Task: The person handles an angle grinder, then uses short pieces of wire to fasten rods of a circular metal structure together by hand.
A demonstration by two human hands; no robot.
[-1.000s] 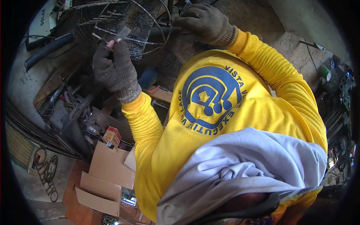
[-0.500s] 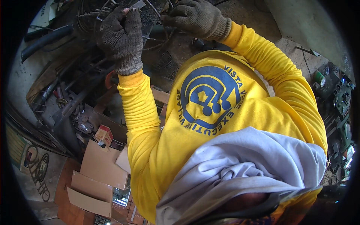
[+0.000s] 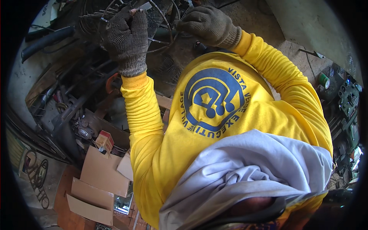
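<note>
My left hand (image 3: 126, 42), in a dark knitted work glove with one bare fingertip showing, is closed. Between its thumb and fingers a small flat grey piece (image 3: 145, 6) sticks out towards the right; its kind is unclear. Beside it stands a round wire frame (image 3: 167, 23) with curved, worn rods, partly cut off by the top edge. At the frame's right side, my right hand (image 3: 209, 27), gloved the same way, has its fingers curled in. Whatever those fingers grip is hidden behind the glove.
Below my left forearm lie open cardboard boxes (image 3: 101, 168) and a small red-and-tan carton (image 3: 104, 141). A dark tube (image 3: 48, 43) juts in from the left. Dark metal parts (image 3: 347, 107) and a green can (image 3: 324, 81) stand at the right.
Both gloved hands have shifted slightly right, the right one also a little lower. The wire frame shows a little further right, and the flat grey piece stays in the left hand.
</note>
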